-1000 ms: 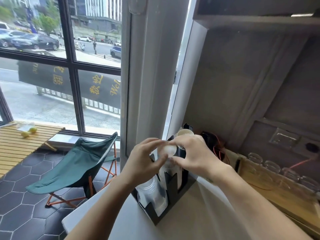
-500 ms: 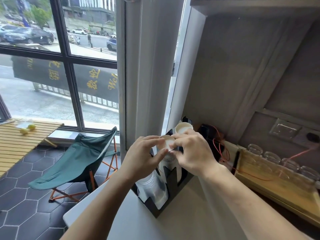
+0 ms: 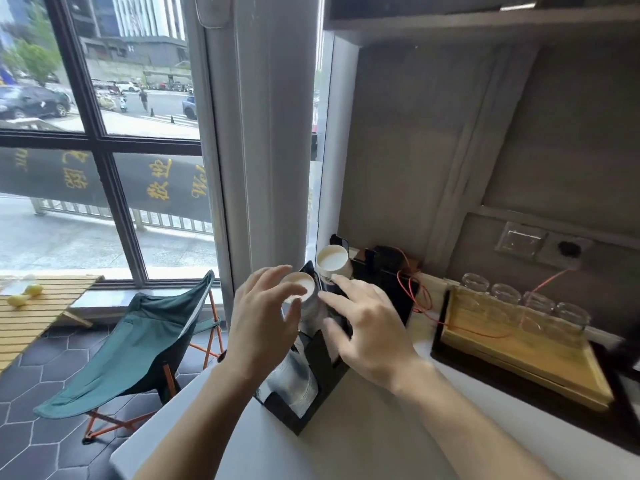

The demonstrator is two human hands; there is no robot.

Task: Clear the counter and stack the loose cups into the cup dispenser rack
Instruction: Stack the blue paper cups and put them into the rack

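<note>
- The rack is black and stands on the white worktop, by the window.
- A stack of paper cups sits in the middle slot, and its white mouth faces up.
- Another paper stack stands in the slot behind it.
- Clear plastic cups lie in the front slot.
- The left hand is spread wide beside the middle stack and holds nothing.
- The right hand is also spread, with one fingertip by the back stack, and grips nothing.
- Paper cups look very light and thin, so a hard squeeze would likely dent them.
- The plastic ones look slippery and might crack.
- The best place to hold is probably the side wall just under the rim, gently.
</note>
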